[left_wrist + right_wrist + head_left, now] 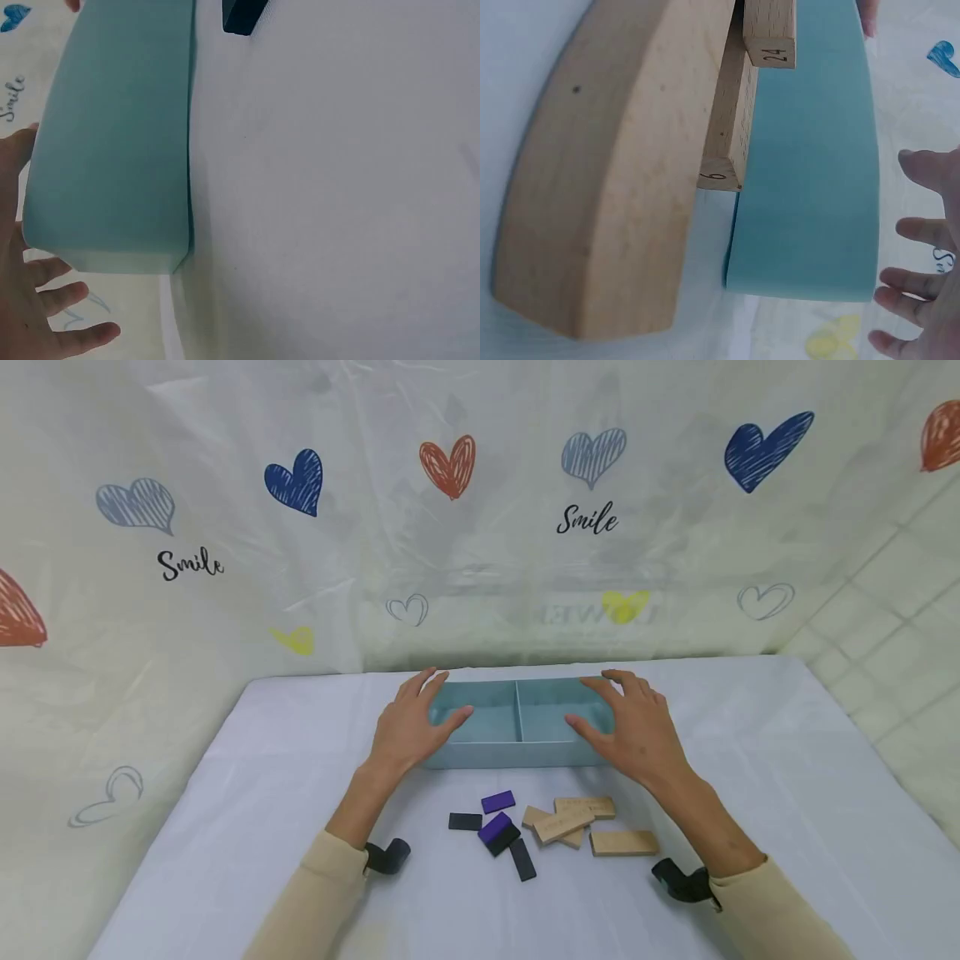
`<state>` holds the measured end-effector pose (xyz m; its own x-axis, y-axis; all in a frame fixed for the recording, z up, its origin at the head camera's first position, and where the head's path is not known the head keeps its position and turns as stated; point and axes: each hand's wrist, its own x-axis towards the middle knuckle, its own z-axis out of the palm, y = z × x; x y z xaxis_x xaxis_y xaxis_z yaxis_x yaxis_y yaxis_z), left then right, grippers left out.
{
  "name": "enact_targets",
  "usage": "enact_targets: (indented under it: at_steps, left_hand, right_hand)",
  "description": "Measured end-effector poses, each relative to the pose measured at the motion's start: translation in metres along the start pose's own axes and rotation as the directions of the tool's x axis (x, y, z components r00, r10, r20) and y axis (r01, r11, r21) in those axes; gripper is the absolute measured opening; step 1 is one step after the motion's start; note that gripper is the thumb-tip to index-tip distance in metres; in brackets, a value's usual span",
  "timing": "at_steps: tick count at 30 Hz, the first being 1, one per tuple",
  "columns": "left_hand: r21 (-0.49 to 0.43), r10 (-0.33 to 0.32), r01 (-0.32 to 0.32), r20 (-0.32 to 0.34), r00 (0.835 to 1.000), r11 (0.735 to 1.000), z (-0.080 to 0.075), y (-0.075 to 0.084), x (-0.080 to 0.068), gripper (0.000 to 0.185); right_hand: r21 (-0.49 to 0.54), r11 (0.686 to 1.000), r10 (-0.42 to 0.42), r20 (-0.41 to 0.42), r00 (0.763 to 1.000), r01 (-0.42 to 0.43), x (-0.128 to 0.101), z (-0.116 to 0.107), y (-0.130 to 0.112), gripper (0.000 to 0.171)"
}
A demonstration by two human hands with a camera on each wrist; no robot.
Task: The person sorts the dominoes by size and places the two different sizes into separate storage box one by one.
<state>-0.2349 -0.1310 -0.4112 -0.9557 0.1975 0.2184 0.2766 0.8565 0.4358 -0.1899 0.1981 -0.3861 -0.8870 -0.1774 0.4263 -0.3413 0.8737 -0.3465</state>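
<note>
A light blue, two-compartment tray (472,755) lies on the white table, its divider running front to back. At its left end is my left hand (408,731), fingers spread and thumb over the near-left part. My right hand (637,731) is at the right end, with fingers apart and thumb over the right compartment. Neither hand grips anything; whether the fingertips touch the tray is unclear. In front lie several wooden blocks (624,843), some overlapping, beside black blocks (522,859) and purple blocks (498,802). The right wrist view shows numbers on the ends of two wooden blocks (771,52).
The white tablecloth (300,735) covers the table, with a printed curtain (510,552) of hearts hanging just behind it. Each wrist carries a black strap mount, one of them the left mount (388,857).
</note>
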Motion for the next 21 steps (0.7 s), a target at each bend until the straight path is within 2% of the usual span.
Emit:
enact_targets:
  at_steps: [7, 13, 21]
  left_hand:
    - [-0.096, -0.042, 0.05, 0.081, 0.996, 0.994, -0.003, -0.006, -0.003, 0.088]
    - [-0.152, -0.044, 0.065, 0.137, 0.99, 0.986, -0.002, -0.01, -0.004, 0.095]
    - [-0.192, -0.057, 0.092, 0.181, 0.982, 0.977, -0.002, -0.012, -0.005, 0.104]
  right_hand:
    - [0.098, 0.995, -0.032, -0.015, 0.999, 0.033, -0.008, 0.0, -0.001, 0.044]
    - [0.162, 0.985, -0.056, -0.03, 0.998, 0.06, -0.014, -0.002, -0.003, 0.037]
    - [0.2, 0.979, -0.047, 0.014, 0.999, 0.043, -0.021, -0.007, -0.006, 0.034]
